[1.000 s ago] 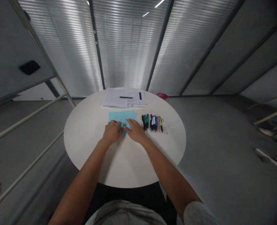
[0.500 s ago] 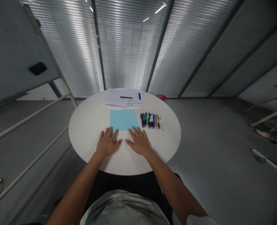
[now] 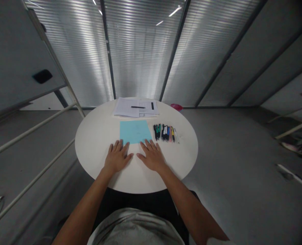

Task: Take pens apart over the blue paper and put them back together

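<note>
A light blue sheet (image 3: 134, 131) lies flat on the round white table (image 3: 94, 132). My left hand (image 3: 116, 158) rests palm down with its fingers spread, its fingertips at the sheet's lower left corner. On the other side, my right hand (image 3: 152, 156) is also flat and spread, fingertips over the sheet's lower right edge. Neither hand holds anything. Several pens (image 3: 164, 132) lie in a row to the right of the sheet, just beyond my right fingertips.
Behind the blue sheet lies a stack of white papers (image 3: 126, 108) with a black pen (image 3: 138, 107) on it. A pink object (image 3: 176, 107) shows past the table's far edge. A whiteboard on a metal frame (image 3: 71, 92) stands at the left.
The whole view has shifted very slightly, with the table a little lower. Both hands keep their places on the table and the sheet.
</note>
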A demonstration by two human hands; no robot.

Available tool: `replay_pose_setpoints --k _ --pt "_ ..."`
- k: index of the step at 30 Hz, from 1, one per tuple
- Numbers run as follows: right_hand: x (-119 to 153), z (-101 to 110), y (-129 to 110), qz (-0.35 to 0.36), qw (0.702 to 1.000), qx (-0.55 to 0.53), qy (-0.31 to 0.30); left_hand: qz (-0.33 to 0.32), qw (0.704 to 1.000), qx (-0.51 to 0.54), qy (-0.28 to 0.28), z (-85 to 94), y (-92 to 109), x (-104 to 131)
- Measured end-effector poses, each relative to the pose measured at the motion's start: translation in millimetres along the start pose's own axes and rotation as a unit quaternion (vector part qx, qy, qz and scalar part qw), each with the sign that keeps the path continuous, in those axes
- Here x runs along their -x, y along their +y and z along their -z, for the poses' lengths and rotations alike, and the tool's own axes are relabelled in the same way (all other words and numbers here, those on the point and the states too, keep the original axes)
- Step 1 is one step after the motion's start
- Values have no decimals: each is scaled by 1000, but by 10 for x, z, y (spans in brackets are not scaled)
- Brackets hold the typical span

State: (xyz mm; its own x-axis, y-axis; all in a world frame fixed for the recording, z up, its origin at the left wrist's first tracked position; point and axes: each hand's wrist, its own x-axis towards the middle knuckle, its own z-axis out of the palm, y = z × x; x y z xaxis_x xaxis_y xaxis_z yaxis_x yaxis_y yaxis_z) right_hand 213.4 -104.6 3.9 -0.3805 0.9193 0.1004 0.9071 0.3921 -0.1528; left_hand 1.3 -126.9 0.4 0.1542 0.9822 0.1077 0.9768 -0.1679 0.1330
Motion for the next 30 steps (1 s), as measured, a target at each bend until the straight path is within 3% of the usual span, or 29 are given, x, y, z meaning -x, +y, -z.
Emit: replay_pose_setpoints --k 30 --pt "1 17 -14 -1 1000 14 -13 -1 1000 16 11 -14 -6 4"
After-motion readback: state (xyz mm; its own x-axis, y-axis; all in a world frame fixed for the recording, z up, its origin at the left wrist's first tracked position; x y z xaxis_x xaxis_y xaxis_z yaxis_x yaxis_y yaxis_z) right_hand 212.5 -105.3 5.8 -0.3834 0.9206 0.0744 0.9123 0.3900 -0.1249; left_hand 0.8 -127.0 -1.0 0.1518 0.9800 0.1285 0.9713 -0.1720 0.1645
